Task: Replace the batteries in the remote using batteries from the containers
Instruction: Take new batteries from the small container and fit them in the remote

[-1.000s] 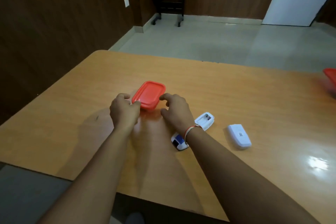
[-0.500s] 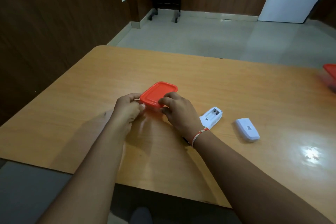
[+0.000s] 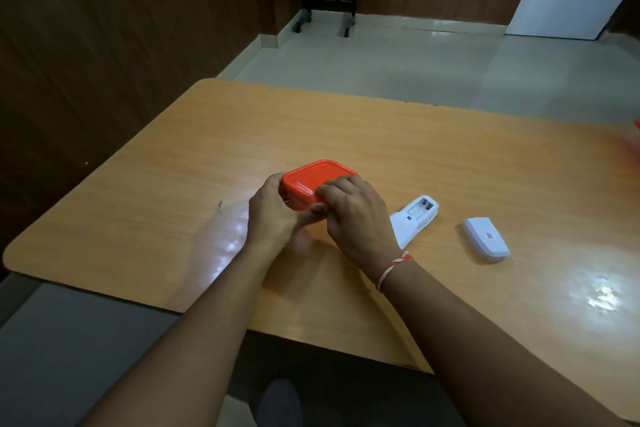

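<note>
Remote job, container-opening step. Desk (image 3: 450,156): glossy wood-grain laminate, rounded corners. Red-lidded container (image 3: 313,177), rounded rectangle of smooth plastic, mid-desk, lid still on. Left hand (image 3: 273,215) clamped on its near-left corner; right hand (image 3: 356,215) closed on the lid's near edge. Next: pry lid up. Remote (image 3: 414,218), white, face down, battery bay open and seemingly empty, just right. Its cover (image 3: 485,241) lies further right.

Orange-red container lid (image 3: 313,176); white remote (image 3: 414,218); tan woodgrain table (image 3: 346,128)
</note>
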